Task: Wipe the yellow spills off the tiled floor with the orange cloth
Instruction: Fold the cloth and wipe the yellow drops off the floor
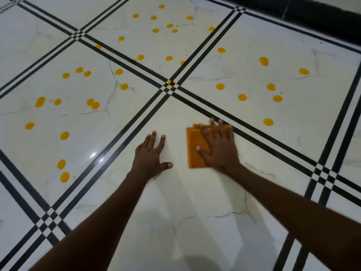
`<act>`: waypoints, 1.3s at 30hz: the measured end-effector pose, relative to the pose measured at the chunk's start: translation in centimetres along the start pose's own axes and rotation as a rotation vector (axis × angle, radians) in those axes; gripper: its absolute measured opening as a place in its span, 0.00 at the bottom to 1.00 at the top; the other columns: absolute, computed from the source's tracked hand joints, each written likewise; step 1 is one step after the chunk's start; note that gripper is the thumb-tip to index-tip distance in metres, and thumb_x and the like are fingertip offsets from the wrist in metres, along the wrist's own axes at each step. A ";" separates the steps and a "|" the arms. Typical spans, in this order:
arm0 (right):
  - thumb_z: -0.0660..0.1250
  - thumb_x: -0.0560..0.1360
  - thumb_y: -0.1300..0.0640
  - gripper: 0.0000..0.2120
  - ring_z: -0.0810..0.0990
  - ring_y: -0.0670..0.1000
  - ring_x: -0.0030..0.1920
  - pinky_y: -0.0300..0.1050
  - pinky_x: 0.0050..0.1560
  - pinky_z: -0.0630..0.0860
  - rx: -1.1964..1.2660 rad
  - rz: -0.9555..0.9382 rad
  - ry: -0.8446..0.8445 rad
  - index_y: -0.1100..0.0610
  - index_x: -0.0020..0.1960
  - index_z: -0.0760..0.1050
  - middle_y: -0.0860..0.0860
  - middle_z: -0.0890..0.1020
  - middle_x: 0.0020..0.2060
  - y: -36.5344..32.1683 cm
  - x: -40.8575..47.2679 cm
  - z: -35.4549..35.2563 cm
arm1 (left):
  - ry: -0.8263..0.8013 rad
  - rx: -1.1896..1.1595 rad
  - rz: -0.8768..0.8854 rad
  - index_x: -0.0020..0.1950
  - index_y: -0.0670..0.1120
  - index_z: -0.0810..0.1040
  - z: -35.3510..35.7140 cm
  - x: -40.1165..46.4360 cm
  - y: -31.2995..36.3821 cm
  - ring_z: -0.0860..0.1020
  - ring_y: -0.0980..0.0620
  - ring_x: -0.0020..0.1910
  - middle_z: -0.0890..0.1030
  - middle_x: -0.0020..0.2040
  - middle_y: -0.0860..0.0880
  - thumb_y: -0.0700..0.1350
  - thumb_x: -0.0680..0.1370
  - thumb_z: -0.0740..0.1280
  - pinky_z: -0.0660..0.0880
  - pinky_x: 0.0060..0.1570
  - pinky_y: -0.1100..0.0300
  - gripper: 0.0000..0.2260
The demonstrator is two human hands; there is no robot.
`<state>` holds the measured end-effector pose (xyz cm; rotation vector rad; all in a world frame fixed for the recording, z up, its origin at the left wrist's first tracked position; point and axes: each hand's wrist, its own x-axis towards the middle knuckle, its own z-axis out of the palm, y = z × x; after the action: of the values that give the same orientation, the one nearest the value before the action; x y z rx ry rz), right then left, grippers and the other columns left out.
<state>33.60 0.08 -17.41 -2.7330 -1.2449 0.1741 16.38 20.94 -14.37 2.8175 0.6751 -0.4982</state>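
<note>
A folded orange cloth (194, 145) lies flat on the white tiled floor (195, 192). My right hand (218, 147) presses down on it with fingers spread, covering its right half. My left hand (151, 155) rests flat on the bare tile just left of the cloth, fingers apart, holding nothing. Several yellow spills dot the tiles beyond: one (268, 122) lies right of the cloth across the black lines, others (64, 135) sit on the left tile, and more (169, 58) lie farther away.
Triple black lines (136, 122) cross the floor between the tiles and meet at a junction (171, 83) with a yellow spot on it. A dark skirting (322, 18) runs along the far right corner.
</note>
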 end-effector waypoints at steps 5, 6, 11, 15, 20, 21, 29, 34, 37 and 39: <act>0.49 0.80 0.34 0.37 0.52 0.69 0.81 0.73 0.76 0.52 0.053 0.557 0.157 0.52 0.83 0.54 0.63 0.55 0.82 2.0 -4.1 -0.7 | -0.010 0.011 -0.033 0.81 0.51 0.41 -0.3 -0.1 0.9 0.44 0.41 0.80 0.40 0.81 0.42 0.65 0.73 0.67 0.54 0.74 0.42 0.48; 0.50 0.80 0.34 0.37 0.51 0.69 0.81 0.74 0.76 0.50 0.069 0.547 0.148 0.52 0.83 0.54 0.63 0.54 0.82 -0.9 -5.9 -0.5 | -0.016 0.015 -0.042 0.81 0.52 0.40 -0.3 0.0 1.0 0.43 0.41 0.80 0.40 0.81 0.42 0.65 0.74 0.67 0.53 0.75 0.42 0.48; 0.51 0.79 0.31 0.39 0.50 0.67 0.81 0.71 0.78 0.46 0.037 0.054 0.001 0.48 0.84 0.49 0.59 0.53 0.83 -3.9 -0.4 -0.1 | -0.037 -0.004 -0.033 0.81 0.52 0.41 -0.8 0.1 0.4 0.44 0.42 0.80 0.41 0.81 0.43 0.67 0.73 0.66 0.54 0.75 0.42 0.48; 0.50 0.80 0.32 0.37 0.55 0.67 0.80 0.72 0.77 0.52 -0.002 0.323 0.097 0.49 0.83 0.53 0.60 0.57 0.82 3.9 1.6 -0.7 | 0.003 0.001 -0.063 0.81 0.49 0.45 -1.1 0.0 1.6 0.48 0.41 0.80 0.46 0.81 0.41 0.64 0.73 0.69 0.55 0.74 0.43 0.47; 0.52 0.79 0.32 0.40 0.49 0.68 0.81 0.71 0.78 0.43 0.049 0.286 0.067 0.51 0.84 0.50 0.61 0.50 0.83 -2.7 -6.8 0.3 | 0.088 -0.154 -0.011 0.81 0.47 0.52 -1.1 1.4 5.0 0.52 0.42 0.79 0.52 0.81 0.42 0.53 0.80 0.63 0.55 0.75 0.44 0.33; 0.52 0.78 0.31 0.40 0.49 0.67 0.82 0.70 0.79 0.42 0.042 0.151 0.034 0.50 0.84 0.49 0.60 0.50 0.83 -3.0 -6.3 0.3 | 0.113 -0.169 -0.008 0.81 0.48 0.54 -1.3 1.8 5.2 0.54 0.42 0.79 0.54 0.81 0.43 0.51 0.81 0.61 0.56 0.75 0.44 0.31; 0.54 0.79 0.34 0.39 0.52 0.68 0.81 0.71 0.77 0.49 0.000 0.302 0.070 0.51 0.84 0.52 0.61 0.54 0.82 2.1 -4.7 -0.6 | 0.077 -0.078 0.017 0.81 0.52 0.53 -1.0 0.3 0.7 0.55 0.41 0.79 0.52 0.81 0.43 0.51 0.80 0.62 0.60 0.72 0.43 0.31; 0.52 0.78 0.29 0.41 0.46 0.66 0.82 0.72 0.77 0.46 0.059 -0.065 -0.041 0.49 0.84 0.48 0.59 0.49 0.83 -7.4 -8.6 1.3 | 0.042 -0.053 -0.004 0.81 0.53 0.48 -0.6 0.6 1.2 0.48 0.42 0.80 0.46 0.82 0.45 0.52 0.82 0.58 0.53 0.75 0.42 0.30; 0.52 0.78 0.29 0.41 0.44 0.63 0.83 0.71 0.77 0.47 0.061 -0.115 -0.056 0.47 0.84 0.47 0.57 0.48 0.84 -6.8 -6.7 1.2 | 0.057 -0.046 0.044 0.81 0.54 0.47 0.0 0.5 -0.1 0.49 0.43 0.80 0.48 0.82 0.45 0.51 0.82 0.58 0.55 0.74 0.41 0.30; 0.53 0.79 0.30 0.40 0.44 0.62 0.83 0.69 0.78 0.46 0.068 -0.041 -0.053 0.46 0.84 0.46 0.56 0.48 0.84 -4.4 -9.7 1.0 | 0.095 -0.053 0.053 0.81 0.55 0.51 0.1 0.4 -0.5 0.53 0.43 0.79 0.51 0.82 0.45 0.49 0.81 0.57 0.59 0.72 0.41 0.29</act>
<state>23.85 -4.28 -17.14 -2.6594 -1.2832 0.2805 16.42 21.55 -14.65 2.8150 0.6204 -0.3343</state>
